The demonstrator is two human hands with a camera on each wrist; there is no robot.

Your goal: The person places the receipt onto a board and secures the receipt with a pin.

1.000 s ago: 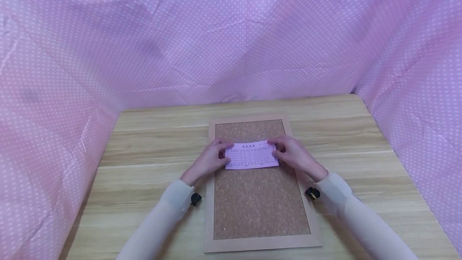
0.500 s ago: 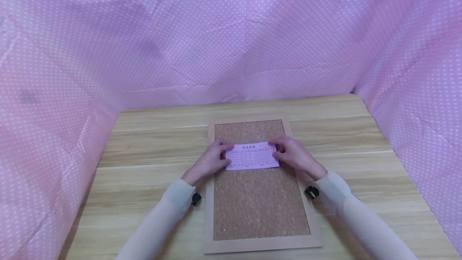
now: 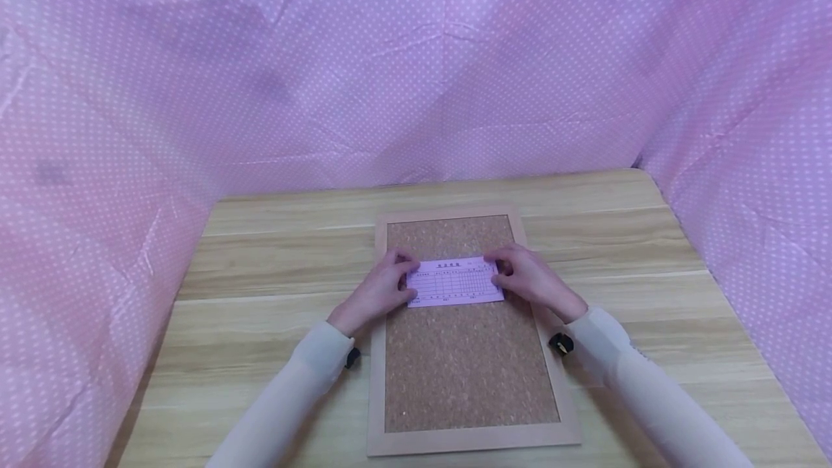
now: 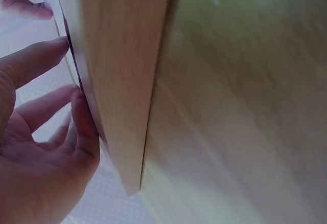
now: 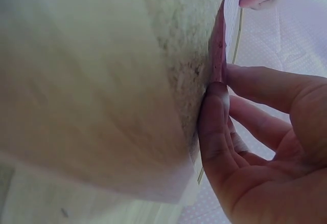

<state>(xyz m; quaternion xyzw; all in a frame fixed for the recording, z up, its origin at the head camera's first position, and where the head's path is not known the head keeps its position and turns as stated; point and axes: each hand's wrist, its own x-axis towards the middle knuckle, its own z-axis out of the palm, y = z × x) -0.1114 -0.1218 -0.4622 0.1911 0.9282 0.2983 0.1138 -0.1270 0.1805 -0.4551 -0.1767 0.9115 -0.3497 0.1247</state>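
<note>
A pink printed receipt slip (image 3: 454, 282) lies crosswise over the upper part of a cork board (image 3: 468, 370) in a wooden frame. My left hand (image 3: 377, 289) holds the slip's left end, thumb near the lower corner and fingers by the upper one. At the right end my right hand (image 3: 534, 282) pinches the slip. In the right wrist view the slip (image 5: 218, 47) stands slightly off the cork, with the thumb on its face and a finger behind its edge. The left wrist view shows the left thumb (image 4: 43, 58) and fingertips along the slip's edge, close to the board's frame (image 4: 122, 65).
The board rests on a light wood-grain table (image 3: 279, 251), which shows on both sides of it. A pink dotted cloth (image 3: 416, 78) hangs behind the table and along its sides. A black wrist device (image 3: 562, 344) sits by the right cuff, another (image 3: 352, 358) by the left.
The slip has shifted very slightly toward me and looks flatter than a second ago. Both hands still hold its ends; the left fingers have moved slightly. The board has stayed in place.
</note>
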